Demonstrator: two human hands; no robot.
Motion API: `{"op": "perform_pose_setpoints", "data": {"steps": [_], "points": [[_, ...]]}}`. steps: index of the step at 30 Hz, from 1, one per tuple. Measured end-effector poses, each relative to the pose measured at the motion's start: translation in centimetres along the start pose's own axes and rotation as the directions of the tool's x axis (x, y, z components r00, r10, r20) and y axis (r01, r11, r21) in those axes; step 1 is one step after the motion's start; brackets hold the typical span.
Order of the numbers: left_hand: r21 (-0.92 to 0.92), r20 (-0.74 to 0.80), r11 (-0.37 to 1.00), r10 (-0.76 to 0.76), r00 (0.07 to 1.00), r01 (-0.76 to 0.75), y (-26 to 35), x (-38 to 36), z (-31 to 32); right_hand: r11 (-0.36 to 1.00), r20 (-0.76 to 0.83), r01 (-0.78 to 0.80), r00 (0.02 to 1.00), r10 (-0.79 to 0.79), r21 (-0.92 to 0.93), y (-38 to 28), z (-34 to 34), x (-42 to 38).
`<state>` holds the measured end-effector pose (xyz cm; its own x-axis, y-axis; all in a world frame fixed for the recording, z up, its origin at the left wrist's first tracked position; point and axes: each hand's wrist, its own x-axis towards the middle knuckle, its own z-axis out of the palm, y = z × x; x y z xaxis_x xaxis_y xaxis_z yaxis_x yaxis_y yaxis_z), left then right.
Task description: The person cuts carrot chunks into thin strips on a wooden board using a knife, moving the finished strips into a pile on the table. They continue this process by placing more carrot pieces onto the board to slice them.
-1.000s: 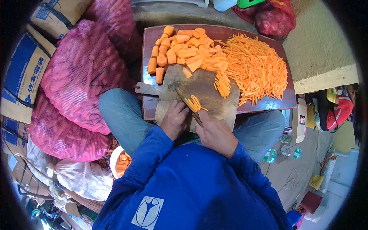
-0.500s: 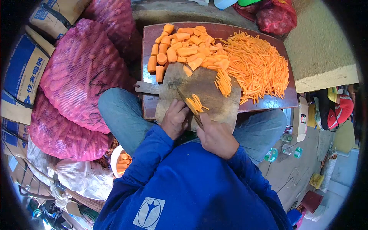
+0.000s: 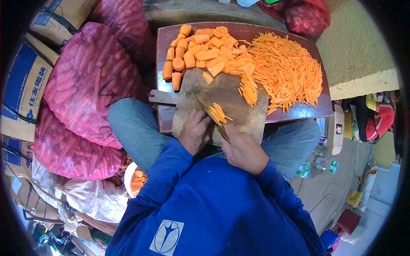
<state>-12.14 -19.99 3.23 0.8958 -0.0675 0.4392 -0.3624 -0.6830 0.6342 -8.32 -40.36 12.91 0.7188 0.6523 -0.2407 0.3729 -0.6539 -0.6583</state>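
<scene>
My right hand grips a knife by its handle, the blade pointing up and left over the wooden cutting board. Beside the blade, my left hand is closed with its fingers curled on the board's near edge; whatever they press on is hidden beneath them. Thin carrot strips lie on the board just right of the blade. Another bunch of strips sits at the board's far right. Beyond the board are peeled carrot chunks and a large heap of carrot sticks.
The low table carries the board and carrots, between my bent knees. Pink mesh sacks of carrots stand at left, near a white tub holding carrot pieces. Plastic bottles are on the floor at right. A red mesh bag is behind the table.
My right hand and the knife handle have shifted very slightly right and down. My left hand stays almost still, and the strips lie much as before.
</scene>
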Motion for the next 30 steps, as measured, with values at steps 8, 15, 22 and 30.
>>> {"op": "perform_pose_setpoints", "data": {"steps": [8,15,22,30], "points": [[-0.006,-0.104,0.999,-0.038,0.994,0.038,-0.3,0.0,0.6,0.969,-0.144,0.081,0.988,-0.048,0.234,2.1,-0.8,-0.3],[0.005,-0.123,0.996,-0.086,0.989,0.088,-0.2,0.8,0.8,0.947,-0.187,0.094,0.982,-0.037,0.307,1.8,-1.6,-1.1],[-0.074,-0.430,0.966,-0.255,0.866,0.248,-0.2,1.6,-1.5,0.944,0.024,0.060,0.997,-0.071,0.324,2.6,-0.5,-1.2],[0.067,-0.247,0.982,-0.157,0.956,0.178,-1.0,1.5,-0.7,0.988,-0.305,0.114,0.949,-0.076,0.108,8.3,-4.7,-0.8]]}}
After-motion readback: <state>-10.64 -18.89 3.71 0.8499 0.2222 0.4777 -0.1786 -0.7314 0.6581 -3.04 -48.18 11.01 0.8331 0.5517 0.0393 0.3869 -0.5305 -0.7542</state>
